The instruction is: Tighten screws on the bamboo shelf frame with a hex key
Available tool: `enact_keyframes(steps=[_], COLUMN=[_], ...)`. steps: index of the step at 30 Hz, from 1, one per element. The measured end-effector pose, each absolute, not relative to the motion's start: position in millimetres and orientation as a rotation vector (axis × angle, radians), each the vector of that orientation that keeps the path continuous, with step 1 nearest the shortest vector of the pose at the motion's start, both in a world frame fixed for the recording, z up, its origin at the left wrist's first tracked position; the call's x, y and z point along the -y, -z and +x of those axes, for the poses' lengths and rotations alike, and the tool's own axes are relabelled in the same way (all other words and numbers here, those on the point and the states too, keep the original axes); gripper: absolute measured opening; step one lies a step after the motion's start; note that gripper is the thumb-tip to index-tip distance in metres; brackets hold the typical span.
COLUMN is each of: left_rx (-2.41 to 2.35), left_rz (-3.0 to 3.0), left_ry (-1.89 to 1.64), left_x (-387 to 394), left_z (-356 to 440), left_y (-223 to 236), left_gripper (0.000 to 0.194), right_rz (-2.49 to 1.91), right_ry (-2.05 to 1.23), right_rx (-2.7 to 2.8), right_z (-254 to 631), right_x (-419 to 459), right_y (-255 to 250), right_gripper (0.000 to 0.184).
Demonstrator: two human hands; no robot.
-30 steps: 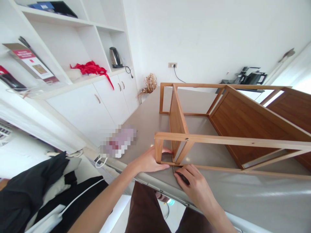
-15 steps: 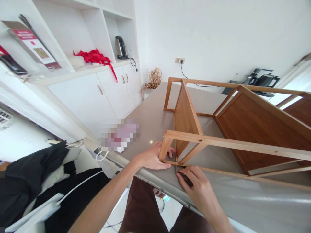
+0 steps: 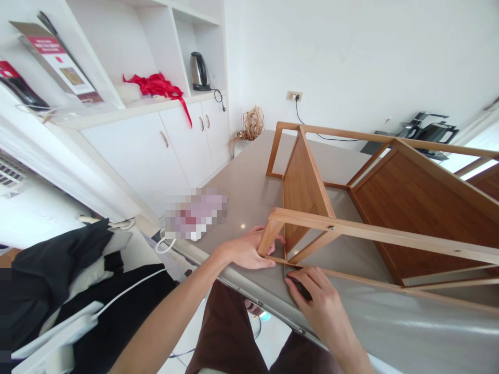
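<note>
Right hand (image 3: 317, 288) is wrapped around a dark-handled tool (image 3: 302, 288), probably a screwdriver, its metal tip up against the lower near edge of an orange-brown wooden shelf frame (image 3: 370, 232) lying on its side on the glossy grey table (image 3: 249, 189). Left hand (image 3: 249, 250) is curled round the frame's end corner. My guess: the step here is working a fastener at that joint, can't actually see one tho. Next move calls for a square tip and a well-braced corner imo.

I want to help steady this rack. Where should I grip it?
Probably grip the rack by its upper near rail, from above: it is slim, raised off the table, and clear of the left hand and right hand below.
</note>
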State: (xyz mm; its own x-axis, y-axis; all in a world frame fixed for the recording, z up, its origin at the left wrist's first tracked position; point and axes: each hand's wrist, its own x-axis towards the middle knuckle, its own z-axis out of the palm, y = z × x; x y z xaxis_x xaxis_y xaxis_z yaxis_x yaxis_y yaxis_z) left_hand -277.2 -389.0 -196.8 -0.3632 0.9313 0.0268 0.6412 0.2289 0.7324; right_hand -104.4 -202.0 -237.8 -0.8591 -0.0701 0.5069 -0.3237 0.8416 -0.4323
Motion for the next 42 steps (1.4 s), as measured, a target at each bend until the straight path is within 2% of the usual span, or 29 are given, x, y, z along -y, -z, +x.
enact_keyframes(steps=[42], left_rx=[-2.09], left_rz=[1.476], left_ry=[-0.993], left_x=[391.8], left_z=[-276.6], left_y=[202.2], left_gripper=[0.038], right_rz=[0.3], right_ry=[-0.668], right_rx=[2.644], right_z=[-103.0], right_x=[205.6], right_y=[232.3], right_gripper=[0.017])
